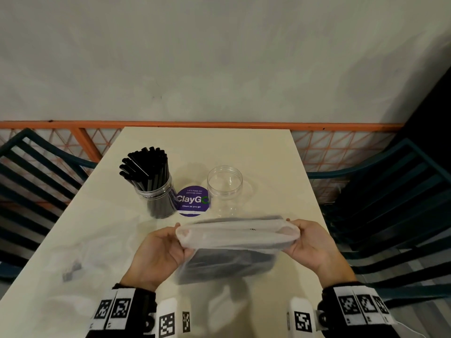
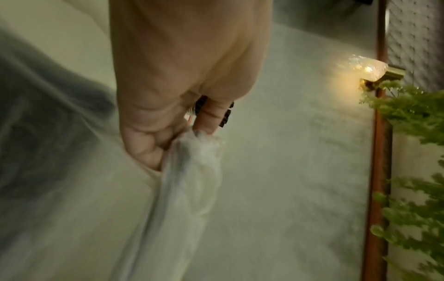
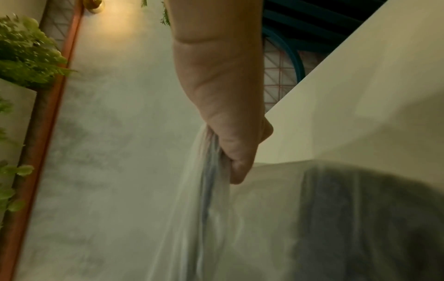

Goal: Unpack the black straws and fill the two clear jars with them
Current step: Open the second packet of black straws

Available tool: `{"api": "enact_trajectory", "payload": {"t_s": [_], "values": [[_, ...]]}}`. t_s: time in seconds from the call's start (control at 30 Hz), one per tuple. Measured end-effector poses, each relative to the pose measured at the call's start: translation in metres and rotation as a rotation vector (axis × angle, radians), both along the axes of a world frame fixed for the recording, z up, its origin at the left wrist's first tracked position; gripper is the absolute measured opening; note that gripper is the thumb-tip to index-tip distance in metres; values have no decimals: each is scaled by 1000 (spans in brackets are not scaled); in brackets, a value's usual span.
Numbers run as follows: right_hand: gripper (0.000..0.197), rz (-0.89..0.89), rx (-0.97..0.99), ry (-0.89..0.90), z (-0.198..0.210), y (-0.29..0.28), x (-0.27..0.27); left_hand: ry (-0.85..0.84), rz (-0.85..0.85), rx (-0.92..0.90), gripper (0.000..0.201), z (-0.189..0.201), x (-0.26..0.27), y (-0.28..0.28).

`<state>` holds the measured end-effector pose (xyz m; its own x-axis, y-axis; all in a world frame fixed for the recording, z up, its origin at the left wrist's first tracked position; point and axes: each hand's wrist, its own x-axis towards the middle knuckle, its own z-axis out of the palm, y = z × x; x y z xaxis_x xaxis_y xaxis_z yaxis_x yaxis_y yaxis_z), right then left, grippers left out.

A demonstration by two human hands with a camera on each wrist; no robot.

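Observation:
A cloudy plastic bag (image 1: 229, 247) with black straws inside hangs above the near part of the table, blurred. My left hand (image 1: 163, 250) grips its left top corner and my right hand (image 1: 310, 245) grips its right top corner, stretching the mouth between them. In the left wrist view the left hand (image 2: 168, 133) bunches the bag film (image 2: 187, 180). In the right wrist view the right hand (image 3: 230, 148) clutches the gathered film (image 3: 206, 190). A clear jar (image 1: 156, 193) packed with black straws (image 1: 146, 167) stands at mid-left. An empty clear jar (image 1: 225, 189) stands to its right.
A round purple sticker (image 1: 192, 201) lies on the cream table (image 1: 244, 147) between the jars. A crumpled clear wrapper (image 1: 73, 264) lies at the near left. Dark slatted chairs (image 1: 390, 203) flank the table, and an orange rail (image 1: 219, 124) runs behind it.

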<state>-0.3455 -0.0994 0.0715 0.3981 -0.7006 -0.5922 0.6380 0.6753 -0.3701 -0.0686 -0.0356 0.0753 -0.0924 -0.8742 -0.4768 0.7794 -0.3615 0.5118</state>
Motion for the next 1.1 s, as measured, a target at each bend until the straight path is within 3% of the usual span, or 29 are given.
{"api": "enact_trajectory", "payload": {"t_s": [0.07, 0.13, 0.2, 0.23, 0.3, 0.37, 0.4, 0.47, 0.53, 0.63, 0.73, 0.83, 1.0, 1.1], "values": [[33, 12, 1, 4, 0, 0, -3, 37, 7, -6, 60, 6, -1, -1], [9, 3, -73, 53, 6, 2, -4, -74, -36, -61, 53, 14, -4, 0], [5, 2, -238, 142, 13, 5, -3, -229, -39, -119, 71, 15, -5, 0], [18, 10, -331, 227, 13, 6, -3, -300, -32, -134, 79, 14, -5, 0], [34, 118, -493, 534, 7, 8, 1, -445, -40, -139, 70, 14, -8, 0], [30, 203, -603, 957, 2, 7, 8, -581, -41, -113, 64, 13, -13, 0], [24, 183, -632, 1140, -2, 5, 10, -645, -33, -106, 64, 11, -14, 0], [15, 57, -631, 1307, -5, 3, 11, -806, -9, -106, 59, 10, -16, 2], [9, -6, -621, 1311, -5, 2, 8, -1051, 20, -102, 47, 8, -15, 3], [9, -1, -597, 1179, -2, 3, 8, -1469, 90, -121, 30, 4, -8, 5], [13, 48, -588, 1015, 2, 5, 6, -1651, 106, -117, 17, -1, 2, 7], [11, 193, -604, 890, 10, 9, 2, -1565, 51, -87, 6, -7, 9, 9], [15, 361, -583, 867, 7, 14, 18, -935, -58, -84, 14, -8, -7, 8], [17, 393, -566, 911, -6, 16, 27, -769, -105, -43, 16, -5, -14, 7]]}}
